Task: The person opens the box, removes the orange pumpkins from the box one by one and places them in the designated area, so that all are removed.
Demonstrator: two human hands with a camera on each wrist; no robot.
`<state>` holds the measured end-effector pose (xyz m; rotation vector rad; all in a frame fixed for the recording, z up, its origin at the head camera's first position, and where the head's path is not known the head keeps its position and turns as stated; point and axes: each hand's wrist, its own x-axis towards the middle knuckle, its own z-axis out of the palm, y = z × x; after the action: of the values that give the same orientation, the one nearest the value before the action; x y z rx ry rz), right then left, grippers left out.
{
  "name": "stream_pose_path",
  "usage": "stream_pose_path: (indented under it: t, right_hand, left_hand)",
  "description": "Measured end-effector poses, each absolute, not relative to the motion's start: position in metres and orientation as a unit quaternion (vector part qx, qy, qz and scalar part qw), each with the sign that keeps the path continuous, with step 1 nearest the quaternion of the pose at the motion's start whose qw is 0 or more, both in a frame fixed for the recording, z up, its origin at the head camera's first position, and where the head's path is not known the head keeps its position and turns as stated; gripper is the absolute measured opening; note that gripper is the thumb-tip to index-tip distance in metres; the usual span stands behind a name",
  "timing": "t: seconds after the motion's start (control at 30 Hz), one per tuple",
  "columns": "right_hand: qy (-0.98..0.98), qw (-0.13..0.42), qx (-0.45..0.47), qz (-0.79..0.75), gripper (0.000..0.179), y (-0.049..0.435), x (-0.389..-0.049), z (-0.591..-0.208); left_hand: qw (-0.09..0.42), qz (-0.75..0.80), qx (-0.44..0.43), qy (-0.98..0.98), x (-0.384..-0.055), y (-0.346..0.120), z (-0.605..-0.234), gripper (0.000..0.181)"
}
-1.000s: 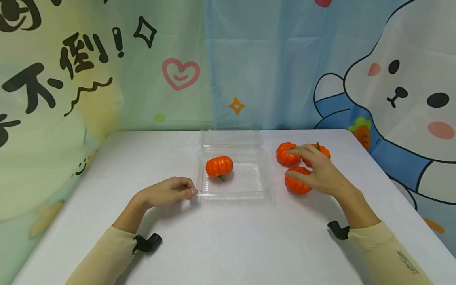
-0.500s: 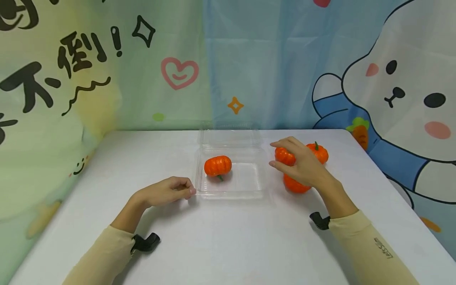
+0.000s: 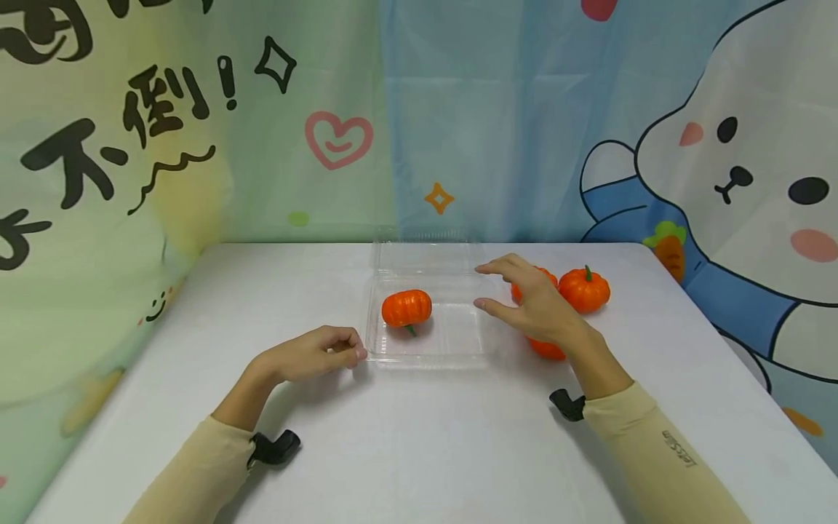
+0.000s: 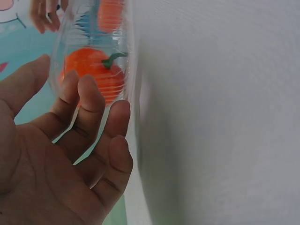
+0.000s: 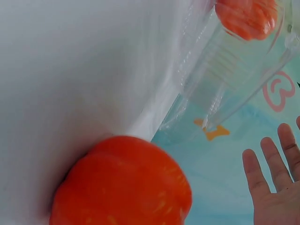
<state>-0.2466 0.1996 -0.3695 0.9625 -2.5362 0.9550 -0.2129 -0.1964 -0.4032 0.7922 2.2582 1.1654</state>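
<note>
A clear plastic clamshell box [image 3: 456,327] lies on the table with its lid folded back. On its side in the left part of the box is a small orange toy pumpkin [image 3: 406,308], green stem toward the front. My left hand [image 3: 310,355], fingers loosely bent, has its fingertips at the box's front left corner; the left wrist view shows them against the ribbed wall. My right hand [image 3: 533,302] hovers by the box's right side, thumb and fingers apart, holding nothing. It partly hides two pumpkins, one behind [image 3: 516,293] and one in front [image 3: 548,350].
Another orange pumpkin [image 3: 585,290] stands upright to the right of the right hand, stem up. The box and pumpkins rest on a white table [image 3: 419,451]. A printed cartoon backdrop [image 3: 484,131] hangs behind the table's far edge.
My right hand has moved left from over the pumpkin group to the right side of the box, fingers still spread. My left hand has stayed at the box corner.
</note>
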Motion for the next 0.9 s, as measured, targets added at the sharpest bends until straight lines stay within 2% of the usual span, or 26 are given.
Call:
stream_pose_path:
  t: [0.17,0.57,0.9]
  right_hand:
    - [-0.865,0.132,0.345,0.34,0.049,0.19,-0.25,-0.371]
    - [-0.874,0.092,0.339,0.337,0.051,0.17,-0.252,-0.374]
    - [-0.852,0.058,0.383,0.353,0.048,0.151,-0.258,-0.378]
  left_hand:
    - [0.234,0.425,0.29,0.825,-0.213,-0.196,-0.404,0.02]
    - [0.233,0.427,0.296,0.822,-0.213,-0.197,-0.404,0.019]
    - [0.24,0.429,0.29,0.821,-0.212,-0.198,-0.403,0.02]
